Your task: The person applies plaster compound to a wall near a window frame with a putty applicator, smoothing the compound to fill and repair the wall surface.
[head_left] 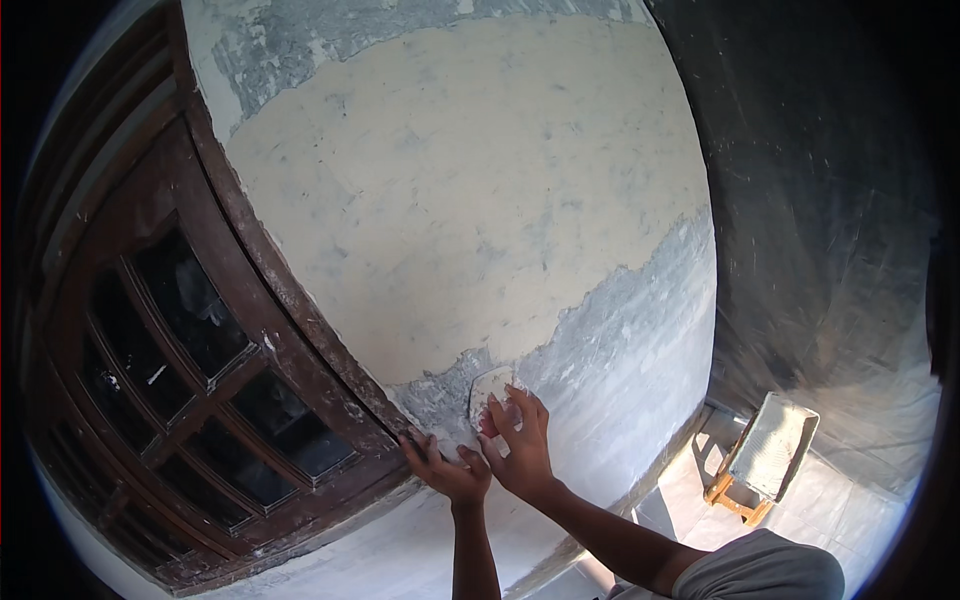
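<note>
A pale, putty-smeared, angular flat piece [487, 388] lies against the wall, with a reddish patch showing by my fingertips. My right hand [520, 445] grips its lower right edge; its exact kind cannot be told. Just to the left, my left hand [452, 473] has its fingers spread at the corner of the brown window frame [385, 425]. Nothing can be made out in it. The wall [470, 200] carries a wide cream-coloured coat with a ragged lower edge. Below that runs rough grey plaster [620, 310], where both hands are.
Dark wooden window panes [190, 290] fill the left side. At the right, a small stool [770, 450] with a pale top and orange-brown legs stands on the sunlit tiled floor [850, 500]. A dark wall [810, 200] rises behind it.
</note>
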Tool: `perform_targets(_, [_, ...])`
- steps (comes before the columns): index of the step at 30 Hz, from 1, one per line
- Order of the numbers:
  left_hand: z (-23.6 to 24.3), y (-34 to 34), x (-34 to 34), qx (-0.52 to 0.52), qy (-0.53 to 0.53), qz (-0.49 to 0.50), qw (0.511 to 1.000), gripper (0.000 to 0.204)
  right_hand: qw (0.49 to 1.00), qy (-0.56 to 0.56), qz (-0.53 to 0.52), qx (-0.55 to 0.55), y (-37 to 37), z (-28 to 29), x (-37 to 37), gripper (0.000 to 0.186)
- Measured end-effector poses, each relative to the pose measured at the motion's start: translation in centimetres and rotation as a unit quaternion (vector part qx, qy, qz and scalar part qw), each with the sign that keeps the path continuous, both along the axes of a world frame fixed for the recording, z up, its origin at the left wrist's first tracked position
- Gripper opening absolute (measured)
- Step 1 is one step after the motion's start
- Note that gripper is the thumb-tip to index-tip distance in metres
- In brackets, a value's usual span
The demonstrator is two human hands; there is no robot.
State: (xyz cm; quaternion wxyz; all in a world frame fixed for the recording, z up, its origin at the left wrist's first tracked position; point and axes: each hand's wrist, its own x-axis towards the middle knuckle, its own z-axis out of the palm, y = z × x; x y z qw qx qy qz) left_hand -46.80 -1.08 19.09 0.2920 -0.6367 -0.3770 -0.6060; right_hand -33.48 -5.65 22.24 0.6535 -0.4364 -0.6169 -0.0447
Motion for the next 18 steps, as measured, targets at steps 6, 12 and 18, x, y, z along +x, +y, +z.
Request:
perform_targets(6, [0.2,0.1,0.1,0.011,0.004,0.002,1.0,0.049,0.999,0.003,-0.011,0.035,0.5,2.7,0.3,0.061])
perform_targets(12, [0.1,-0.1,0.1,-0.001,0.0,0.013,1.0,0.05,0.999,-0.035,-0.027,0.029,1.2,1.1,0.0,0.058])
perform_targets(18, [0.3,-0.3,0.3,0.003,0.001,0.006,1.0,0.048,0.999,-0.014,-0.02,0.044,0.6,3.4,0.7,0.056])
